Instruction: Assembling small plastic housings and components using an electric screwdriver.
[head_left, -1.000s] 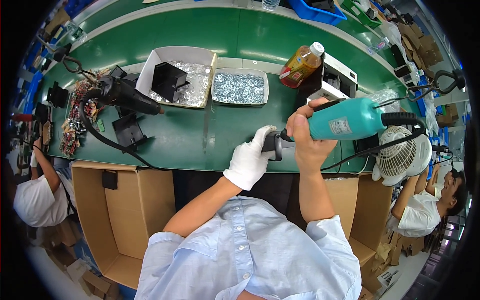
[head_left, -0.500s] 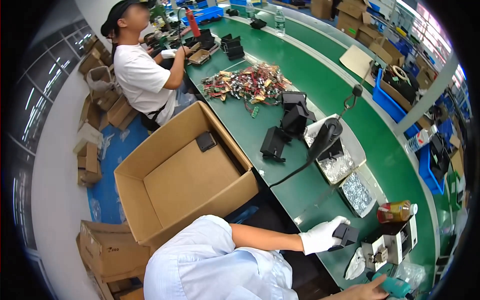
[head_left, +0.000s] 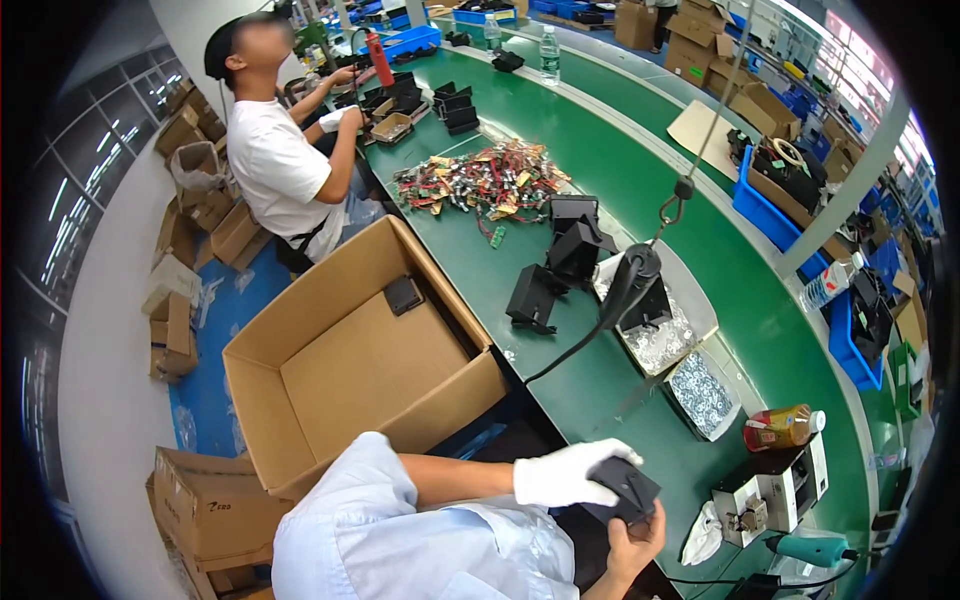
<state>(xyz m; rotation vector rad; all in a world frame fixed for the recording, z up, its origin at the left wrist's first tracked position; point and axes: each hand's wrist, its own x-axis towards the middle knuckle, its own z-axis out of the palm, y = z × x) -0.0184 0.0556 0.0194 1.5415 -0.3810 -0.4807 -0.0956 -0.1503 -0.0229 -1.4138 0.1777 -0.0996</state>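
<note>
White-gloved left hand (head_left: 562, 476) and bare right hand (head_left: 632, 537) grip small black plastic bracket (head_left: 622, 487) at green conveyor bench (head_left: 600, 390) edge; open brown cardboard box (head_left: 360, 360) alongside.

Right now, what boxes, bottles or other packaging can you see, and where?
Open cardboard box: on the floor left of the green bench, brown, one black part inside.
Closed carton: lower left, brown.
Amber bottle: lying on the bench at right, white cap.
Blue bin: far side, rectangular.
</note>
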